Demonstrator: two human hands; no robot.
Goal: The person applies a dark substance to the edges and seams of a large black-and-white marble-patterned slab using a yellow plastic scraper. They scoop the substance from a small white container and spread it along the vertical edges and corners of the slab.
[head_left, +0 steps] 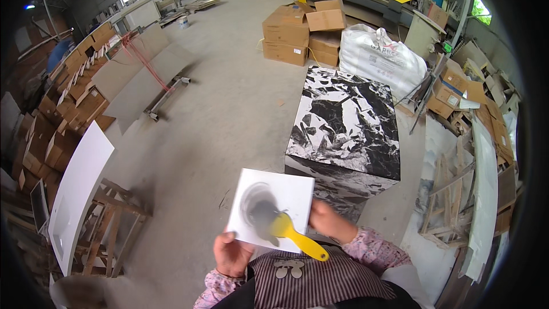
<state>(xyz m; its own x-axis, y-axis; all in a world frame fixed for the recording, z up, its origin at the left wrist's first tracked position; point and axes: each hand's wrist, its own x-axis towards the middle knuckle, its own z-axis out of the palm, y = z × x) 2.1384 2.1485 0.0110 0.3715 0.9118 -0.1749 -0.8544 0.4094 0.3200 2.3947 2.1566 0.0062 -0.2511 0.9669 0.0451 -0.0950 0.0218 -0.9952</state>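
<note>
A square white board [300, 187] is held in front of my body, its face turned up toward me. My left hand [233, 256] grips its lower left corner, the thumb lying on top. At the right edge, my right hand [331, 221] closes on the board, its fingers partly hidden behind it. Smeared grey paste [257, 203] covers the board's middle in a rounded patch. A yellow-handled putty knife [306, 244] rests on the board with its blade end in the paste, and its handle sticks out over the lower edge, held by neither hand.
Just ahead to the right stands a black-and-white marble-patterned block [343, 120]. Behind it are cardboard boxes [286, 33] and a white bulk bag [380, 57]. A white panel [80, 194] leans by a wooden trestle [111, 223] on the left. Wooden frames [449, 194] stand at right.
</note>
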